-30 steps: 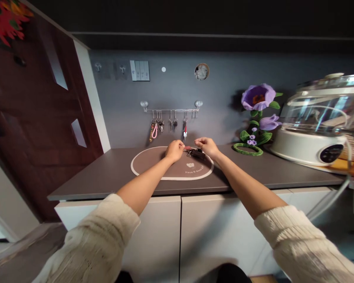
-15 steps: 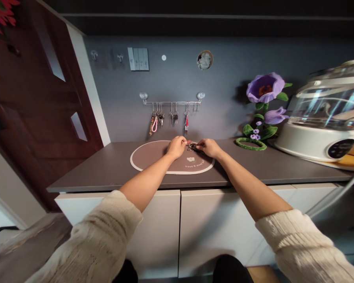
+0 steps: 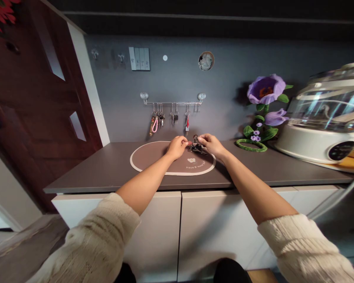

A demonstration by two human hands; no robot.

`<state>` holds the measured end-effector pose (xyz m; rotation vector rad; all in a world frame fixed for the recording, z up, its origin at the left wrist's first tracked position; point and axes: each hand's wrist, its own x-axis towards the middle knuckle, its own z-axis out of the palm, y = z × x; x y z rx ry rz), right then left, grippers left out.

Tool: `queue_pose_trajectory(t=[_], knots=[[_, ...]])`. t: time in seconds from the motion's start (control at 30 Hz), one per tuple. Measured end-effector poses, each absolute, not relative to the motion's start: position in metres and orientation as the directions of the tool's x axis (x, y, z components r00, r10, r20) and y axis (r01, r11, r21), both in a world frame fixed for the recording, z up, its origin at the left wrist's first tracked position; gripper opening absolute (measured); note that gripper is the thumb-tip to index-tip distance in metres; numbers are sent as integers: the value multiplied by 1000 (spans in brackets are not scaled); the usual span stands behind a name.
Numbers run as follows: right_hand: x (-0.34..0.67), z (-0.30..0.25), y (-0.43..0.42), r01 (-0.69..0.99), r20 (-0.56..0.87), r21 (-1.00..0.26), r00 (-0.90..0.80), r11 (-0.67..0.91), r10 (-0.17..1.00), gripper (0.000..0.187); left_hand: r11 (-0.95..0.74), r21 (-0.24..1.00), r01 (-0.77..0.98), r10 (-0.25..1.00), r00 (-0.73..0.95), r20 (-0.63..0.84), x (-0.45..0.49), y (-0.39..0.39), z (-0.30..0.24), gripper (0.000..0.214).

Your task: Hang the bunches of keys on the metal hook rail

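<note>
Near the mat's back edge (image 3: 162,142), my left hand (image 3: 177,147) pinches a red strip (image 3: 190,143), my right hand (image 3: 212,145) dark keys (image 3: 197,148).

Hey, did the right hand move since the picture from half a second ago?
Yes, a little: the right hand has moved up in the view, closer to the hook rail, which has stayed put.

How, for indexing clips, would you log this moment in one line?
left hand: pinching red item; right hand: pinching dark loop; keys: between hands; below: oval mat
</note>
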<state>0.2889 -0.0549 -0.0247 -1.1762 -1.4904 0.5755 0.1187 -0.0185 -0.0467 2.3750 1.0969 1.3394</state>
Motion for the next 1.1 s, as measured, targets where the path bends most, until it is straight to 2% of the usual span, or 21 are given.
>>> queue_pose_trajectory(t=[0.17, 0.37, 0.57, 0.87, 1.1], knots=[[282, -17, -63, 218, 424, -892, 104, 396, 900, 12, -706, 538, 462, 696, 310, 647, 121, -21, -44, 13], [277, -12, -66, 49, 402, -915, 121, 399, 907, 13, -725, 526, 444, 679, 339, 651, 123, -21, -44, 19], [277, -11, -65, -105, 474, -874, 35, 475, 880, 13, -726, 541, 425, 680, 325, 658, 126, -23, -43, 21], [273, -7, -67, -207, 538, -827, -22, 522, 843, 27, -765, 525, 373, 633, 288, 719, 128, -23, -40, 12], [273, -6, -70, -257, 554, -811, -50, 525, 831, 26, -808, 487, 332, 577, 272, 771, 128, -24, -36, 7]])
